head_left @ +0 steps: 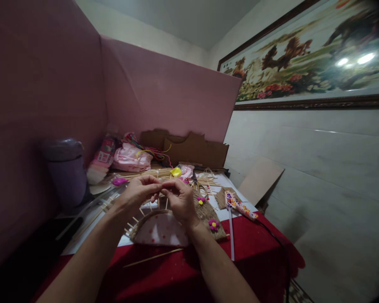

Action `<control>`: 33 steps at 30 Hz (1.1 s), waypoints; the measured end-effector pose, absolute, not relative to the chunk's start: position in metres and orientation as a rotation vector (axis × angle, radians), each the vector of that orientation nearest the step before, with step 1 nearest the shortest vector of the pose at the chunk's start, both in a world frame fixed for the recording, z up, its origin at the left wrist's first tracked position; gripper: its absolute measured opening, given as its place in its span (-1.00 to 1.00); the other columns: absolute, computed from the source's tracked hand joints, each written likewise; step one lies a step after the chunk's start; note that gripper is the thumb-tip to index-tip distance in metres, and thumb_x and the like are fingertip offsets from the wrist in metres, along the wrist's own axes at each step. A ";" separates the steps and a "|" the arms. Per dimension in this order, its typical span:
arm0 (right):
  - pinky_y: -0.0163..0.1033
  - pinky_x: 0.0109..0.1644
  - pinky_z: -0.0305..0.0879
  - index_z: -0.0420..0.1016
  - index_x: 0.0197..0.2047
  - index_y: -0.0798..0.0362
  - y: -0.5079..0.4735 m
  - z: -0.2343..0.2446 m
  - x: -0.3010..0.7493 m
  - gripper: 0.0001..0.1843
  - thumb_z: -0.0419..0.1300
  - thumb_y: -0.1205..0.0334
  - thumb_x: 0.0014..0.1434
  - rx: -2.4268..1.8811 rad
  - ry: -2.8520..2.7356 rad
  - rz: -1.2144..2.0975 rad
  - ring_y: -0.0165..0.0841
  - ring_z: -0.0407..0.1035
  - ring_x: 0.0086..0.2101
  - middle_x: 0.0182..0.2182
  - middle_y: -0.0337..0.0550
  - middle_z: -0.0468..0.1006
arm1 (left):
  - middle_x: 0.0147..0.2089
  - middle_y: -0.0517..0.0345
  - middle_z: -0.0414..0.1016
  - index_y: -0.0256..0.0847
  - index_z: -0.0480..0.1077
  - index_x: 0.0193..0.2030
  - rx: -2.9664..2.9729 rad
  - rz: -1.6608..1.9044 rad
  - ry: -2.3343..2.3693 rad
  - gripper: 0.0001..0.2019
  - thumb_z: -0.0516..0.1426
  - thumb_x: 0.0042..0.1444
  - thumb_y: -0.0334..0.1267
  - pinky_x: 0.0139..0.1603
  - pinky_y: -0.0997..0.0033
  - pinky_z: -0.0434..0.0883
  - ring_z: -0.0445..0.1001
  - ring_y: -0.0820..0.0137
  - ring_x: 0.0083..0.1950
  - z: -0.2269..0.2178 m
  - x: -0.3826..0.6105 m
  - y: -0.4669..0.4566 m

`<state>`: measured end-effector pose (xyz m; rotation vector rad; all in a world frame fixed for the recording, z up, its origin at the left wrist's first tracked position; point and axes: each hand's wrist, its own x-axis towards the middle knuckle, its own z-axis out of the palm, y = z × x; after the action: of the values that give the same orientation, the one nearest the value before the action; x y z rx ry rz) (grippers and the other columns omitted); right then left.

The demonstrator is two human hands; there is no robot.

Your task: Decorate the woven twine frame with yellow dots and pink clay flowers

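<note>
My left hand point(142, 189) and my right hand point(180, 201) meet fingertip to fingertip over the table. Both are closed in a pinch, and whatever sits between the fingers is too small to make out. Just below them stands a half-round piece covered in white, red-dotted fabric point(161, 229), with short sticks point(133, 223) poking out around its curved edge. Beside my right wrist is a woven twine panel point(210, 210) bearing a magenta flower with a yellow centre point(213, 225) and a second, smaller flower point(201, 201). My right hand hides part of the panel.
A flower-patterned glue gun point(240, 205) with a long glue stick point(231, 237) lies at the right, its cord running off the edge. Scissors point(196, 182), thin sticks point(145, 173) and yellow clay point(176, 171) lie behind. A purple container point(66, 179) stands left; a loose stick point(153, 257) lies in front.
</note>
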<state>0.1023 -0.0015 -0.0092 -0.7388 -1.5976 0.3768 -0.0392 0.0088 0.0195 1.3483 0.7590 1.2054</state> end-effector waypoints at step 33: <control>-0.26 -0.29 0.27 0.44 -0.41 0.04 -0.010 -0.004 0.103 -0.96 0.17 0.30 0.07 -0.719 -1.651 0.459 -0.37 0.32 -0.41 -0.47 -0.20 0.45 | -0.64 0.30 0.37 -0.28 0.38 -0.52 1.425 1.335 0.796 -0.84 0.28 -0.30 -0.39 -0.62 0.58 0.21 0.26 0.58 -0.65 0.023 -0.038 0.009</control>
<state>0.1029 -0.0104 -0.0041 -0.7185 -1.6506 0.4585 -0.0377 0.0088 0.0227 1.4246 0.7964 1.3353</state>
